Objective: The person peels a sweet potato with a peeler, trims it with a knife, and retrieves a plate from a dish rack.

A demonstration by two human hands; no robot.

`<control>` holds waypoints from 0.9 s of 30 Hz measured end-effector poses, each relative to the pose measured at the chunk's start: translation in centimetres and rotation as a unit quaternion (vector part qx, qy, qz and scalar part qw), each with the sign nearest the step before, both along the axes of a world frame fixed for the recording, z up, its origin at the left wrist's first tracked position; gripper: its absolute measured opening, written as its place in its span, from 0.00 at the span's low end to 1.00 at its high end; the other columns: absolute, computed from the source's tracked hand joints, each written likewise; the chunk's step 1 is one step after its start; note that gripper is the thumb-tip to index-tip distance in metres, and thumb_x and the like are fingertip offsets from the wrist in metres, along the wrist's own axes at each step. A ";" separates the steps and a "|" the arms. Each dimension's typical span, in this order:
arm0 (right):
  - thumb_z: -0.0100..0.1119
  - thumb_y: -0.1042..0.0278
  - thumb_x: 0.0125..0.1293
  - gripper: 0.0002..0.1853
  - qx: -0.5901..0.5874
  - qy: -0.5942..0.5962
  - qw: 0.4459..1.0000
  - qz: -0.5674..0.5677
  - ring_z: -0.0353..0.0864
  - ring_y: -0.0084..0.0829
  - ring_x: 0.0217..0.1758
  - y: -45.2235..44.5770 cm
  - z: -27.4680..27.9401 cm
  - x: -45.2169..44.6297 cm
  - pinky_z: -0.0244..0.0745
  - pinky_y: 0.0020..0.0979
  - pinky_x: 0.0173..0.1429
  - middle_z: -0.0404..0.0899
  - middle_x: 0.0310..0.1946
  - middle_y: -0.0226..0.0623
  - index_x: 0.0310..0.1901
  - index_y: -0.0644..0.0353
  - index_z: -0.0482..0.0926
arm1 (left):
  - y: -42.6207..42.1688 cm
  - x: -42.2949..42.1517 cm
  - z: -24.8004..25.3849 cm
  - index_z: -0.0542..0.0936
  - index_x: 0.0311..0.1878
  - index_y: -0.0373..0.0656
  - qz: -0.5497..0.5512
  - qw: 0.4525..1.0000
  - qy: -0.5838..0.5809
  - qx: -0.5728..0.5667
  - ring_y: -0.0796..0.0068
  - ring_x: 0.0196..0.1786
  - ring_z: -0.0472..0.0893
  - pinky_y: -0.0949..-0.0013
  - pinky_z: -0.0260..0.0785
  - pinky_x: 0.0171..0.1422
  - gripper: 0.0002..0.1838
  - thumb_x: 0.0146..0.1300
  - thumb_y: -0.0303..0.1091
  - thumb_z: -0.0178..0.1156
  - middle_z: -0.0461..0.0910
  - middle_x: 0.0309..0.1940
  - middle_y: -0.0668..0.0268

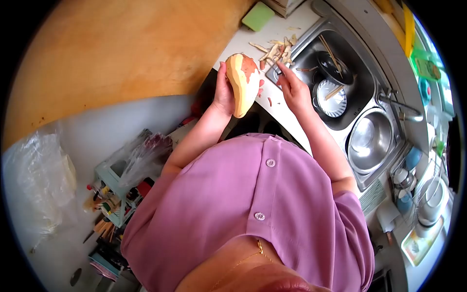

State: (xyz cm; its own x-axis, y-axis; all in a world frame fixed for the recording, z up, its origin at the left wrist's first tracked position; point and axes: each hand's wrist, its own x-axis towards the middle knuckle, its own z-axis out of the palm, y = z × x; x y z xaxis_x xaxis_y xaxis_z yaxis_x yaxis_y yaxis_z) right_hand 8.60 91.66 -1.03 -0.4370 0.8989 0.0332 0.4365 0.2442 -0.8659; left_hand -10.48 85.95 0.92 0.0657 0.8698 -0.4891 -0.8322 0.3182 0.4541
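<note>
My left hand (pixel 224 92) is closed around a large sweet potato (pixel 242 87), its fingertips showing at the far side. Most of the sweet potato is pale yellow and peeled, while a patch of reddish skin remains near its top. To the right, apart from it, my right hand (pixel 296 92) is at the counter edge by the sink corner. Its index finger points toward a pile of peelings (pixel 278 50), and the other fingers are curled. Whatever those fingers hold, if anything, is hidden.
A steel sink (pixel 357 51) on the right contains a black pan (pixel 334 68), chopsticks and a white fluted dish (pixel 332 99). Beside it is a round basin (pixel 370 134) under a faucet (pixel 406 113). A green block (pixel 258 16) is on the counter (pixel 233 44). Dishes stand at far right.
</note>
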 end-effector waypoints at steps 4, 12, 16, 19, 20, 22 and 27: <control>0.59 0.73 0.58 0.29 0.227 -0.074 0.963 0.124 0.77 0.35 0.22 -0.6 2.0 -0.8 0.75 0.34 0.25 0.75 0.24 0.31 0.63 0.41 0.73 | 0.0 0.7 -0.8 0.69 0.59 0.50 -0.005 1.000 -0.022 -0.017 0.65 0.41 0.79 0.64 0.73 0.42 0.40 0.60 0.75 0.38 0.75 0.46 0.64; 0.54 0.71 0.62 0.28 0.182 -0.119 0.972 0.092 0.81 0.42 0.29 2.0 -0.9 -1.1 0.78 0.38 0.33 0.78 0.31 0.40 0.65 0.40 0.69 | -1.7 0.5 -1.0 0.56 0.72 0.62 -0.095 0.995 0.033 -0.008 0.64 0.37 0.80 0.67 0.74 0.31 0.41 0.61 0.75 0.31 0.76 0.43 0.64; 0.52 0.66 0.68 0.23 0.073 -0.118 0.989 0.043 0.82 0.45 0.38 1.8 -2.1 -0.4 0.78 0.40 0.41 0.82 0.39 0.46 0.64 0.42 0.70 | -1.7 0.3 -1.2 0.65 0.66 0.53 -0.071 0.997 -0.014 -0.035 0.60 0.34 0.82 0.67 0.75 0.30 0.44 0.59 0.77 0.31 0.78 0.40 0.59; 0.54 0.67 0.67 0.23 0.061 -0.066 0.995 0.044 0.82 0.44 0.34 0.3 -0.2 -0.9 0.78 0.40 0.37 0.82 0.33 0.42 0.64 0.42 0.70 | -1.4 -0.3 -1.9 0.72 0.58 0.48 -0.049 0.996 -0.044 -0.062 0.63 0.35 0.82 0.70 0.76 0.28 0.45 0.58 0.78 0.32 0.79 0.41 0.57; 0.55 0.68 0.65 0.25 0.084 -0.045 0.993 0.065 0.82 0.42 0.31 -0.3 0.3 -1.1 0.78 0.39 0.35 0.81 0.30 0.40 0.64 0.41 0.70 | -1.3 -0.3 -1.9 0.72 0.58 0.49 -0.050 0.995 -0.045 -0.068 0.64 0.35 0.82 0.71 0.76 0.27 0.45 0.58 0.78 0.31 0.79 0.41 0.58; 0.58 0.72 0.60 0.29 0.159 -0.052 0.979 0.118 0.79 0.38 0.25 -1.3 1.8 -1.6 0.76 0.37 0.30 0.76 0.25 0.36 0.65 0.40 0.70 | -1.3 -0.3 -2.5 0.72 0.58 0.50 -0.064 0.996 -0.038 -0.042 0.66 0.33 0.82 0.71 0.76 0.26 0.43 0.59 0.77 0.30 0.79 0.40 0.62; 0.55 0.68 0.64 0.24 0.103 -0.078 0.990 0.056 0.81 0.39 0.30 0.7 -2.6 -1.2 0.77 0.38 0.36 0.80 0.29 0.41 0.64 0.44 0.71 | -1.3 0.3 -1.8 0.68 0.62 0.52 -0.093 0.995 -0.032 -0.013 0.65 0.30 0.81 0.70 0.76 0.25 0.42 0.60 0.76 0.29 0.78 0.39 0.62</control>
State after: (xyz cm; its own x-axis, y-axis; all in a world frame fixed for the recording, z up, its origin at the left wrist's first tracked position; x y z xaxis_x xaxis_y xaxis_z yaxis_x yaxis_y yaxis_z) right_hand 7.44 92.40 -3.61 -0.5474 0.8259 0.1349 0.5218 0.4629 -0.7166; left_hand -10.15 84.65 -0.84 0.2561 0.8269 -0.5007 -0.7852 0.4800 0.3912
